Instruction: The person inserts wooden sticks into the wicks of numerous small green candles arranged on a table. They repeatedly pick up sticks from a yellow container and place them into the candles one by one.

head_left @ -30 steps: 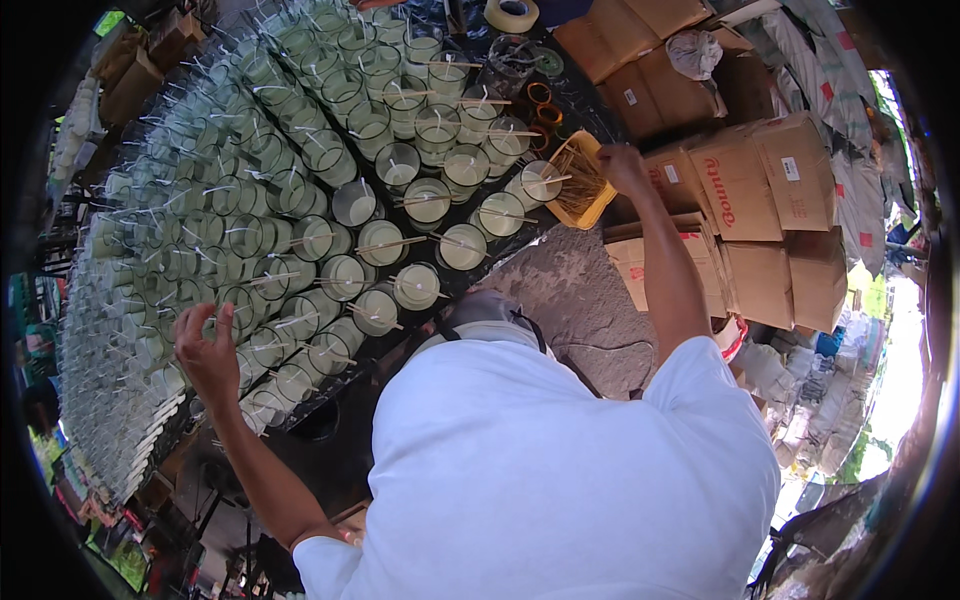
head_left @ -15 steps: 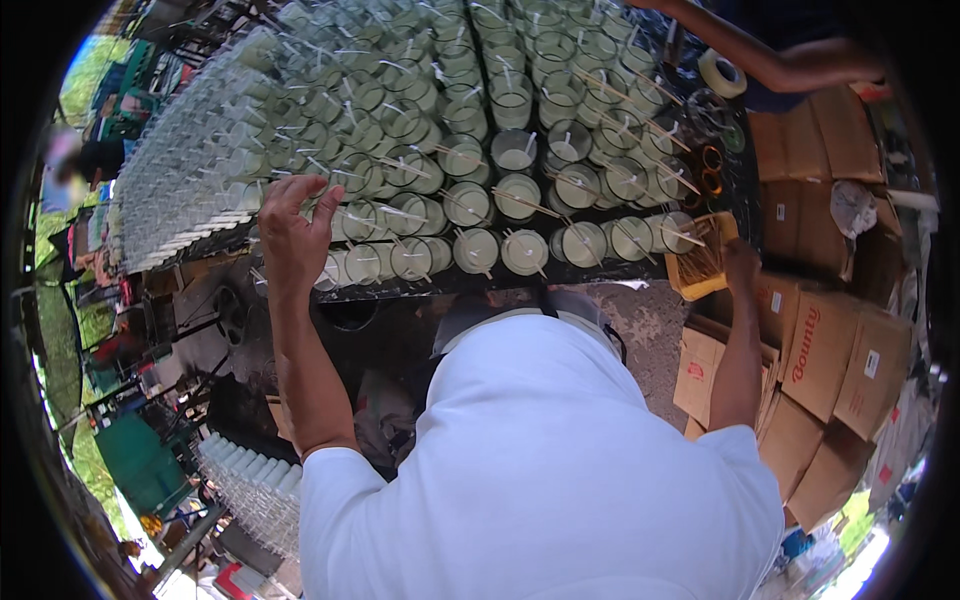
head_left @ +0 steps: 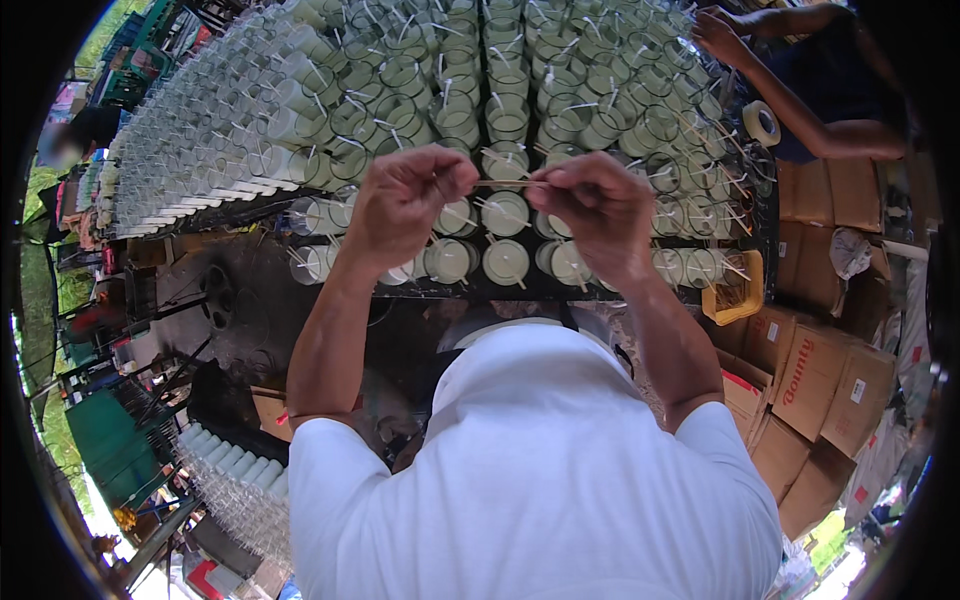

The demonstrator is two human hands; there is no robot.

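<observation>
At frame centre I see my left hand (head_left: 405, 205) and right hand (head_left: 597, 203) each pinching an end of a thin stick (head_left: 503, 183) above the glasses (head_left: 505, 262), its ends hidden by fingers.

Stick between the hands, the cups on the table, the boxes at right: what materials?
Stick: thin, pale, matte, likely wood or bamboo, pinched by left hand and right hand. Cups: clear and glossy, glass or plastic, with pale opaque filling. Boxes: brown corrugated cardboard, going by the folded flaps.
</observation>
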